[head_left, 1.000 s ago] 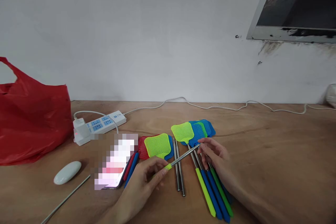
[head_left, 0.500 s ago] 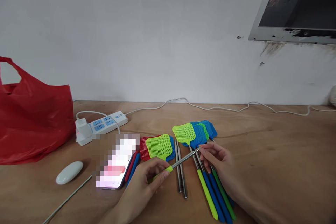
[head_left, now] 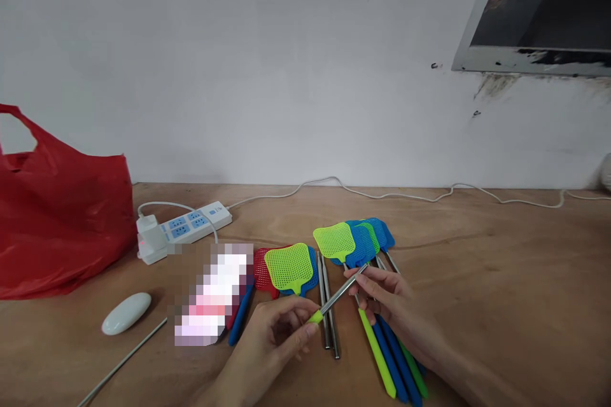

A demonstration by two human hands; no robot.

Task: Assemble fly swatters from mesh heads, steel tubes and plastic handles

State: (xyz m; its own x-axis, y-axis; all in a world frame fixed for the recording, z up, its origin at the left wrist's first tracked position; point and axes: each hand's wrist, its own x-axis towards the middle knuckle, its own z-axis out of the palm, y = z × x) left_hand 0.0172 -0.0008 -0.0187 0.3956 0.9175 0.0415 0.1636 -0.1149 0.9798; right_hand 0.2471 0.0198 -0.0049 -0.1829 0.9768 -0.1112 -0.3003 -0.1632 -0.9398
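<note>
My left hand is closed on the yellow-green handle of a fly swatter, most of it hidden by the fingers. From the handle a metal rod slants up to the right. My right hand pinches the rod near its far end. Below that hand lie several fly swatters with blue and green heads and a yellow-green one on top. Two loose metal rods lie under the held rod. Beyond my left hand rests another yellow-green swatter head, over red and blue ones.
A lit phone, blurred out, lies left of my left hand, near a blue handle. Farther left are a white oval object, a power strip with a plug, and a red plastic bag. A white cable runs along the wall.
The held rod slants more steeply, and less of the yellow-green handle shows. My left hand has shifted slightly right and down. My right hand has moved a little left, its fingers farther along the rod.
</note>
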